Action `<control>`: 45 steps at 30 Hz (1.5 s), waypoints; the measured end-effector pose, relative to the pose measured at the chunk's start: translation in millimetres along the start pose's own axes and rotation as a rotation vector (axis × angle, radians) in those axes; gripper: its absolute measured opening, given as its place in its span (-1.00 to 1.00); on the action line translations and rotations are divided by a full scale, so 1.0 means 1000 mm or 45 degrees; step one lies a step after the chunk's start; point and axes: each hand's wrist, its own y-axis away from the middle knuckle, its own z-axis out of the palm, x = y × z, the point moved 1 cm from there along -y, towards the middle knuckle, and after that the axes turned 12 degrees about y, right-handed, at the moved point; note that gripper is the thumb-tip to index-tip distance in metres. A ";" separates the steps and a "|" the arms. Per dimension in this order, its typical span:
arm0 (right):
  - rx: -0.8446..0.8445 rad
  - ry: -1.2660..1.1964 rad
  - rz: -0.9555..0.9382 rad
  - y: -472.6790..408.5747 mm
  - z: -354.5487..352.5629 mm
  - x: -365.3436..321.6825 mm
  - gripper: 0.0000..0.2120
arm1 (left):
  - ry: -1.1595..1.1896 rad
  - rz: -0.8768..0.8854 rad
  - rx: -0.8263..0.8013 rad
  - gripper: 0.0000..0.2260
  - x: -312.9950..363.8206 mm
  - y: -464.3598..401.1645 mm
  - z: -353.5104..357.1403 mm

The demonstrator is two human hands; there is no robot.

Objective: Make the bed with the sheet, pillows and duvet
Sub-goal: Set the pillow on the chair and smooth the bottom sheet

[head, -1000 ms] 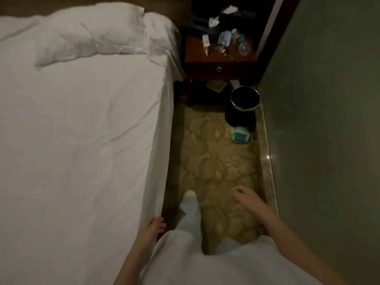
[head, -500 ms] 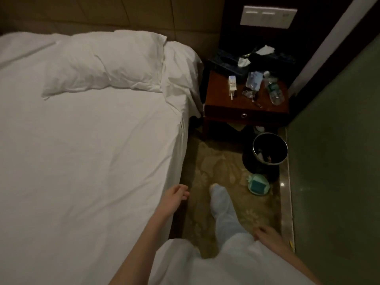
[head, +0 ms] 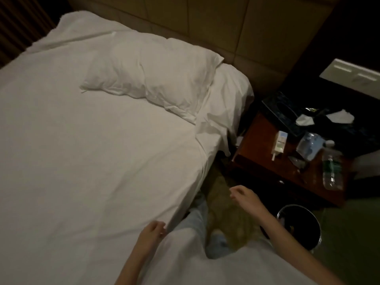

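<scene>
A white sheet (head: 86, 153) covers the bed and hangs loose and rumpled at the head corner (head: 222, 120). One white pillow (head: 152, 77) lies at the head, next to the padded headboard. My left hand (head: 151, 233) hovers at the bed's side edge with its fingers loosely curled and nothing in them. My right hand (head: 242, 197) is out over the carpet between bed and nightstand, fingers loosely curled and empty. No duvet is in view.
A dark wooden nightstand (head: 257, 161) stands right of the bed with a small carton (head: 279, 144), a plastic bottle (head: 332, 167), a tissue box and clutter. A black bin (head: 308, 239) sits on the patterned carpet below it. My legs fill the narrow aisle.
I have walked up the aisle toward the head of the bed, and the view has swung left. My right hand has risen forward; my left hand stays by the bed edge.
</scene>
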 end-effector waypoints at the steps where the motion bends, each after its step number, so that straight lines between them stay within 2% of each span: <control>1: -0.012 0.016 -0.014 -0.017 -0.005 -0.012 -0.83 | 0.041 -0.022 0.018 -0.82 0.007 -0.013 -0.001; 6: -0.007 0.017 -0.001 -0.068 -0.033 -0.062 -0.86 | 0.051 -0.006 -0.036 -0.81 0.071 -0.067 -0.002; 13: -0.028 0.016 0.143 -0.095 -0.065 -0.074 -0.86 | 0.104 0.139 -0.119 -0.79 0.201 -0.124 0.006; 18: -0.127 0.110 0.212 -0.131 -0.088 -0.083 -0.82 | 0.227 0.168 -0.111 -0.79 0.273 -0.165 0.010; 21: -0.189 0.179 0.169 -0.182 -0.111 -0.108 -0.81 | 0.304 0.166 -0.051 -0.79 0.317 -0.197 0.009; 25: -0.180 0.237 0.036 -0.268 -0.140 -0.173 -0.78 | 0.393 0.120 0.025 -0.79 0.367 -0.239 0.003; 29: -0.220 0.328 -0.191 -0.367 -0.157 -0.287 -0.88 | 0.545 0.051 0.121 -0.80 0.411 -0.298 -0.011; 32: -0.135 0.410 -0.400 -0.440 -0.162 -0.379 -0.86 | 0.709 0.025 0.293 -0.83 0.438 -0.357 -0.029; 33: -0.091 0.414 -0.466 -0.463 -0.163 -0.409 -0.84 | 0.740 0.015 0.370 -0.78 0.446 -0.378 -0.038; 36: 0.104 0.430 -0.686 -0.526 -0.166 -0.496 -0.81 | 0.834 -0.082 0.610 -0.43 0.470 -0.442 -0.066; 38: 0.256 0.559 -0.796 -0.571 -0.164 -0.544 -0.75 | 0.928 -0.199 0.753 -0.25 0.482 -0.479 -0.081; 42: 0.287 0.989 -0.738 -0.653 -0.148 -0.594 -0.43 | 1.184 -0.490 1.001 0.13 0.484 -0.529 -0.094; 45: 0.197 1.067 -0.611 -0.691 -0.140 -0.605 -0.15 | 1.186 -0.618 1.164 0.20 0.481 -0.541 -0.097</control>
